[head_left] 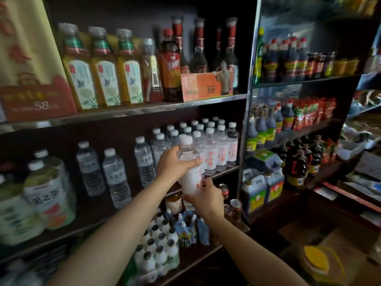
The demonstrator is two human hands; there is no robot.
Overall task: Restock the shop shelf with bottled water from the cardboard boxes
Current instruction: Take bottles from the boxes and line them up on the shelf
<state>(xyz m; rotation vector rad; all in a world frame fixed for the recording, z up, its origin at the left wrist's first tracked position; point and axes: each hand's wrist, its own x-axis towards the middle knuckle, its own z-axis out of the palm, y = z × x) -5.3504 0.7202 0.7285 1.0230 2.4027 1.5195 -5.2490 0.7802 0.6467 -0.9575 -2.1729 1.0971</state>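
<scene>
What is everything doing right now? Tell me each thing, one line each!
Water bottle: capped, upright, held by both hands at the shelf front.
Left hand: fingers wrapped round the bottle's upper part.
Right hand: holding the bottle's bottom.
Shelved water bottles: capped, upright, in rows.
Middle shelf: partly filled.

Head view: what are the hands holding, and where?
One water bottle: the left hand grips its upper body, the right hand grips its base.

I hold a clear plastic water bottle with a white cap and red lettering upright, just before the middle shelf, where matching white-capped bottles stand packed in rows at its right end.
</scene>
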